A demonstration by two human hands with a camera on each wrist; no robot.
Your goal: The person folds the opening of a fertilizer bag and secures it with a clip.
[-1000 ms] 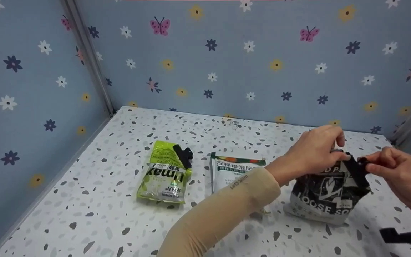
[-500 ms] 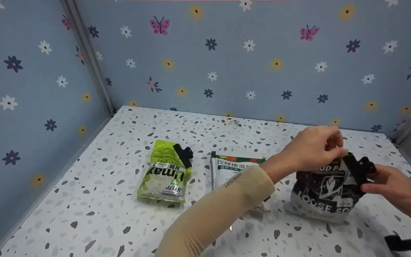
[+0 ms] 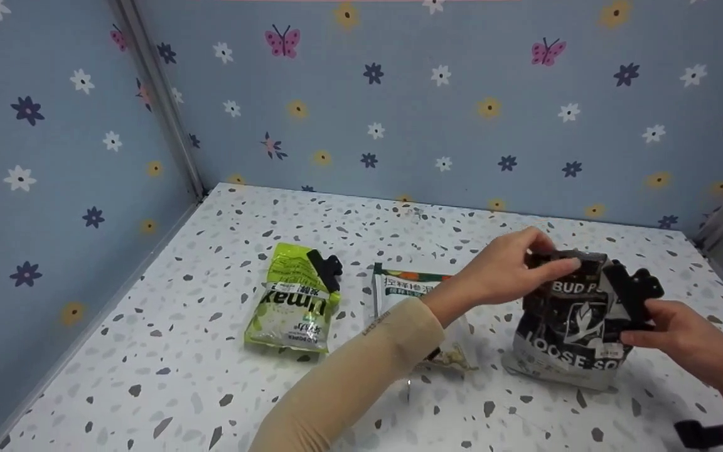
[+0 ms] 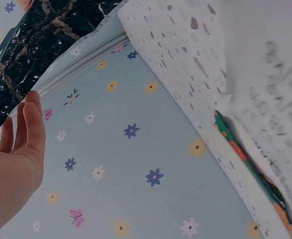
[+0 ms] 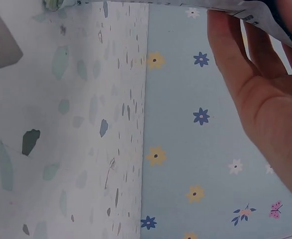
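A black and grey bag of loose soil (image 3: pixel 581 326) stands upright on the table at the right of the head view. Clamped at a slant over its top right corner is a black clip (image 3: pixel 631 292). My left hand (image 3: pixel 512 263) holds the bag's upper left, thumb across the front and fingers behind; in the left wrist view those fingers (image 4: pixel 34 124) lie against the dark bag (image 4: pixel 46 45). My right hand (image 3: pixel 691 339) holds the bag's right side below the clip, thumb in front. Its other fingers are hidden in the head view, but show in the right wrist view (image 5: pixel 235 55).
A green bag (image 3: pixel 292 314) with its own black clip (image 3: pixel 327 270) lies to the left on the speckled table (image 3: pixel 167 364). Between the two lies a white bag (image 3: pixel 399 290), partly covered by my left forearm. Flower-patterned walls (image 3: pixel 399 125) close off the back and sides.
My left hand has slid left from the corner by the clip to the bag's upper left. My right hand has let go of the clip and moved down to the bag's side.
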